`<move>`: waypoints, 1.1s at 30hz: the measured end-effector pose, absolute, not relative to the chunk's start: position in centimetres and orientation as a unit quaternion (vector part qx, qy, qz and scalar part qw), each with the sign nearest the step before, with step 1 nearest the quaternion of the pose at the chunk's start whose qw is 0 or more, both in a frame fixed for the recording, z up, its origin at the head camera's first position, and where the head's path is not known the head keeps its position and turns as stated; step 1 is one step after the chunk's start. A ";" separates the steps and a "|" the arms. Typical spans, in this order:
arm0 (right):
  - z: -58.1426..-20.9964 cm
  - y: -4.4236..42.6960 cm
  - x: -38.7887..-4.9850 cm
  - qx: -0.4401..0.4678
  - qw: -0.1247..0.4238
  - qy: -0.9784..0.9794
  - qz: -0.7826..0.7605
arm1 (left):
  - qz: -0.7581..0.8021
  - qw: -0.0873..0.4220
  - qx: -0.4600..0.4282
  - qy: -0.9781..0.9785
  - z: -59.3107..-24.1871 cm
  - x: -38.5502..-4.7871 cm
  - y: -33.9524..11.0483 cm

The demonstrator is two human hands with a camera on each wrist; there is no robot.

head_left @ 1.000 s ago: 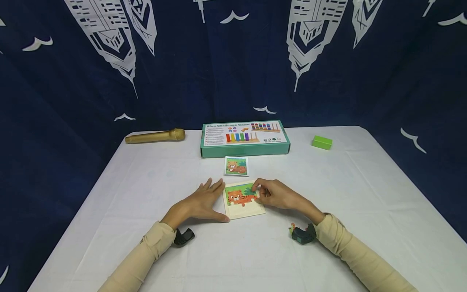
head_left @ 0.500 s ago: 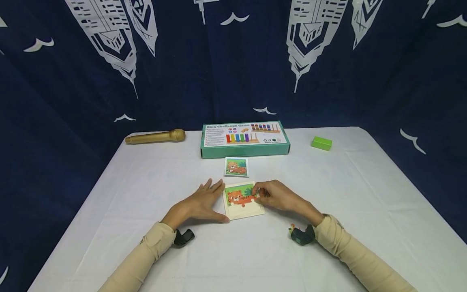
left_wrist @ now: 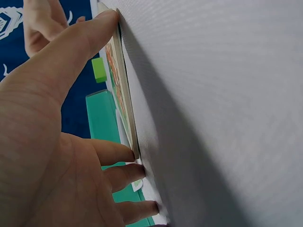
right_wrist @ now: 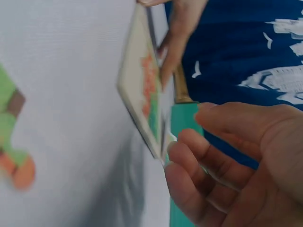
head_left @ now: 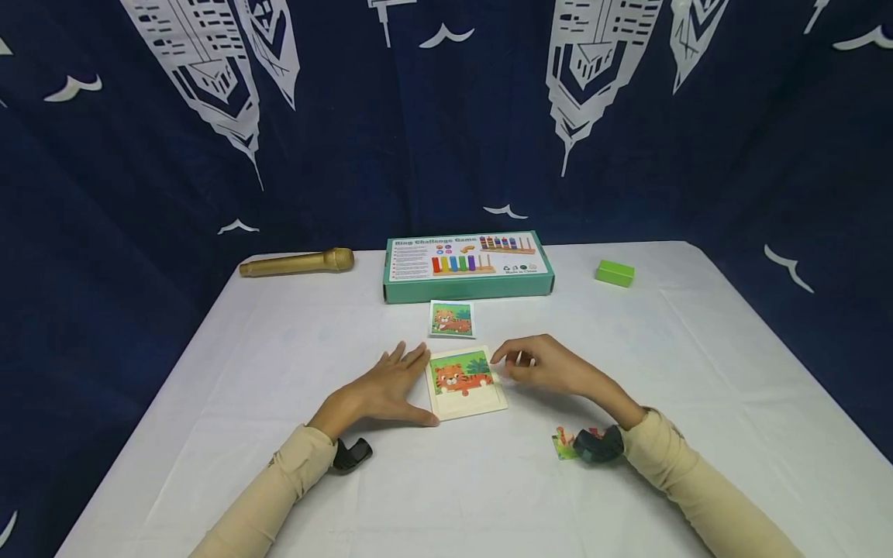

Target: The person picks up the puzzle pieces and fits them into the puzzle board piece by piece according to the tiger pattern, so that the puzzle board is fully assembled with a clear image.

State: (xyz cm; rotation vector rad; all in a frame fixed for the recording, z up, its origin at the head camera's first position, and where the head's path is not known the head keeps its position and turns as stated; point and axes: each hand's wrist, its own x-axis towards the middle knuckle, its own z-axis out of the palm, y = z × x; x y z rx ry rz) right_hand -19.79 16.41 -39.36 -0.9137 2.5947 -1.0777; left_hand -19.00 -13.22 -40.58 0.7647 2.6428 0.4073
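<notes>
A square wooden jigsaw board [head_left: 469,401] lies mid-table, its upper part filled with a tiger picture and its lower part bare wood. My left hand [head_left: 391,386] is spread along its left side; in the left wrist view the thumb [left_wrist: 102,28] and a finger touch the board's edge. Just off the board's right side, my right hand [head_left: 547,364] hovers with loosely bent fingers and holds nothing. Below that hand, loose puzzle pieces [head_left: 563,445] lie on the cloth, partly hidden by the wrist camera. A small tiger picture card [head_left: 452,318] sits behind the board.
At the back stands a green Ring Challenge Game box [head_left: 469,290]. A gold microphone [head_left: 297,262] lies at back left, a bright green block [head_left: 615,273] at back right. White cloth covers the table [head_left: 446,496]; a dark blue curtain [head_left: 446,139] hangs behind.
My right hand has let go at the board's upper right and moved right, uncovering the tiger picture's right side. More of the loose pieces shows. The left hand has stayed still.
</notes>
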 end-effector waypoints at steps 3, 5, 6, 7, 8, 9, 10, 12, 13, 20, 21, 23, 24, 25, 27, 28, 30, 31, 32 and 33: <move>-39.0 17.5 -19.2 -0.304 0.081 0.869 -0.382 | 0.143 0.178 0.272 0.935 -40.6 -19.1 -13.3; -39.0 18.5 -18.6 -0.298 0.071 0.869 -0.388 | 0.142 0.180 0.274 0.934 -40.6 -19.1 -13.2; -39.2 19.0 -18.2 -0.294 0.067 0.870 -0.390 | 0.141 0.180 0.274 0.934 -40.5 -19.1 -13.2; -39.3 19.5 -17.8 -0.288 0.064 0.872 -0.392 | 0.141 0.181 0.274 0.934 -40.5 -19.1 -13.1; -39.5 20.0 -17.4 -0.282 0.062 0.873 -0.392 | 0.142 0.179 0.275 0.934 -40.5 -19.1 -13.1; -39.7 20.4 -16.9 -0.275 0.061 0.875 -0.394 | 0.141 0.180 0.275 0.934 -40.4 -19.1 -13.1; -40.0 20.9 -16.4 -0.267 0.060 0.878 -0.393 | 0.141 0.180 0.275 0.934 -40.4 -19.1 -13.1; -40.4 21.7 -15.4 -0.252 0.066 0.884 -0.387 | 0.141 0.179 0.276 0.934 -40.4 -19.1 -13.1; -40.6 22.1 -14.9 -0.250 0.069 0.888 -0.379 | 0.141 0.180 0.276 0.934 -40.4 -19.0 -13.1; -41.8 23.9 -11.8 -0.246 0.089 0.913 -0.314 | 0.143 0.176 0.274 0.935 -40.4 -19.0 -13.2; -42.0 24.0 -11.5 -0.245 0.089 0.914 -0.311 | 0.144 0.175 0.273 0.935 -40.4 -19.0 -13.2; -42.3 24.3 -11.0 -0.247 0.083 0.916 -0.306 | 0.143 0.175 0.272 0.935 -40.4 -19.0 -13.3; -42.4 24.4 -10.9 -0.251 0.077 0.916 -0.302 | 0.144 0.176 0.272 0.935 -40.4 -19.0 -13.3; -42.5 24.4 -10.8 -0.255 0.072 0.917 -0.300 | 0.145 0.177 0.272 0.935 -40.4 -19.0 -13.3; -42.8 24.5 -10.6 -0.263 0.059 0.915 -0.300 | 0.149 0.178 0.272 0.934 -40.4 -18.9 -13.3; -42.9 24.5 -10.6 -0.267 0.050 0.914 -0.300 | 0.151 0.179 0.272 0.933 -40.4 -18.9 -13.3; -43.0 24.5 -10.6 -0.269 0.037 0.915 -0.300 | 0.155 0.177 0.273 0.933 -40.5 -18.9 -13.3; -43.0 24.4 -10.5 -0.268 0.030 0.915 -0.300 | 0.156 0.176 0.274 0.933 -40.5 -18.9 -13.3; -43.0 24.4 -10.5 -0.266 0.025 0.915 -0.302 | 0.157 0.176 0.274 0.932 -40.4 -18.9 -13.3; -43.0 24.3 -10.5 -0.264 0.022 0.916 -0.302 | 0.157 0.176 0.275 0.932 -40.4 -18.9 -13.3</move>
